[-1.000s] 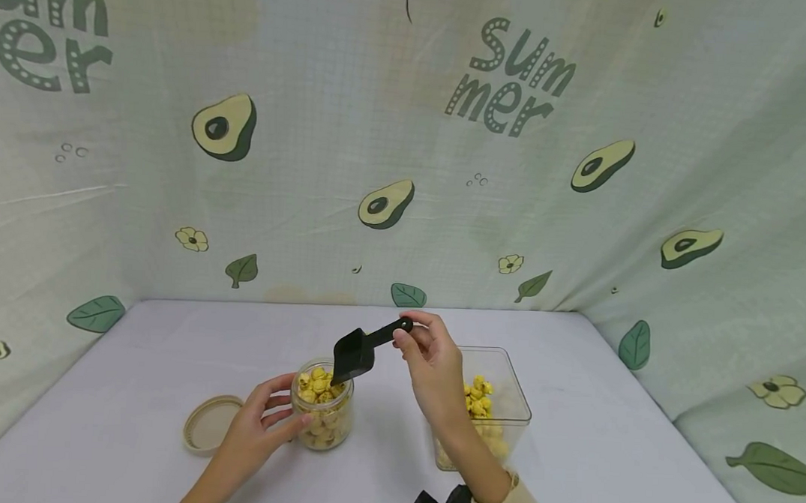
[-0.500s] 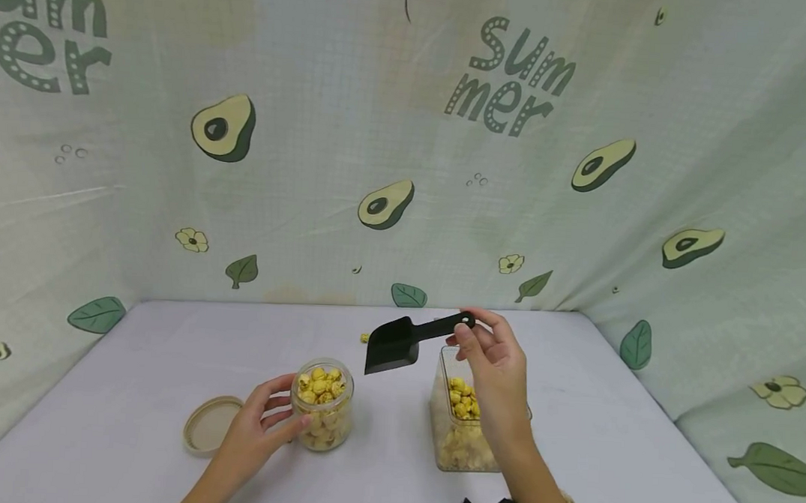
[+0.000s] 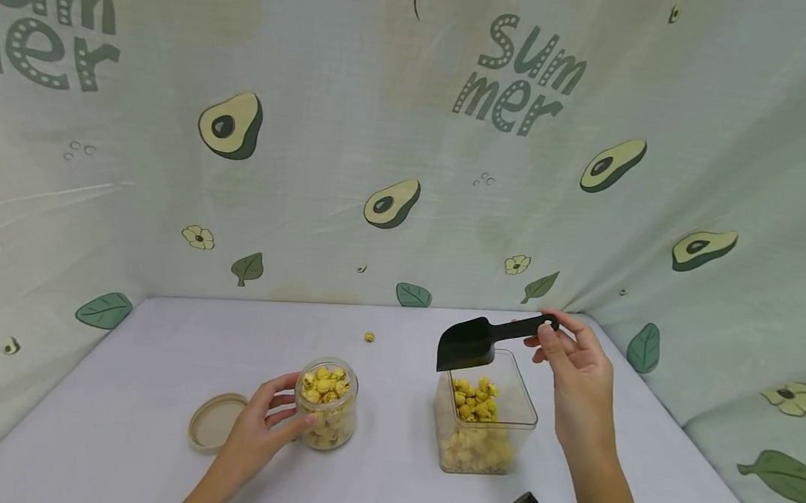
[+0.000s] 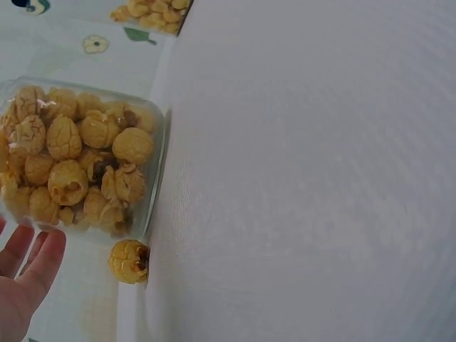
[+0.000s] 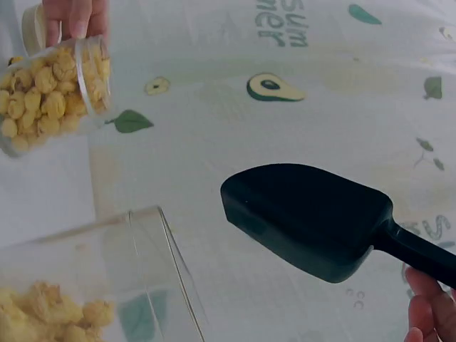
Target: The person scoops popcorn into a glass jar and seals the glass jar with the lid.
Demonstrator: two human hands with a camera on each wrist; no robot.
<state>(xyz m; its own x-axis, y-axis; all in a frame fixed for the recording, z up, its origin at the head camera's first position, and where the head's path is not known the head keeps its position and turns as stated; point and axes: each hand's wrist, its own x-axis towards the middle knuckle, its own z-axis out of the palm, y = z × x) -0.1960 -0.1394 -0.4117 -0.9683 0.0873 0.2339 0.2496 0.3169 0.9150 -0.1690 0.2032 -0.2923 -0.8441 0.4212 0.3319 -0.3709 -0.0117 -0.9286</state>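
A round glass jar (image 3: 325, 417) full of yellow popcorn stands upright on the table, its mouth uncovered. My left hand (image 3: 267, 418) holds the jar's left side, thumb in front and fingers behind. High on the right, my right hand (image 3: 580, 372) pinches the handle end of a black scoop (image 3: 468, 344). The scoop hangs above the back left of a clear square container (image 3: 523, 437), partly filled with popcorn. In the right wrist view the scoop (image 5: 306, 217) is seen from outside, so its contents are hidden.
A round beige-rimmed lid (image 3: 208, 442) lies left of the jar, partly behind the left hand. One loose popcorn piece (image 3: 369, 337) lies farther back; another popcorn piece (image 4: 130, 261) sits beside the jar's base. A patterned cloth (image 3: 300, 127) hangs behind the table.
My right hand has carried the scoop from over the jar's mouth rightward to above the square container. A loose popcorn piece behind has come into view. The left hand stays at the jar.
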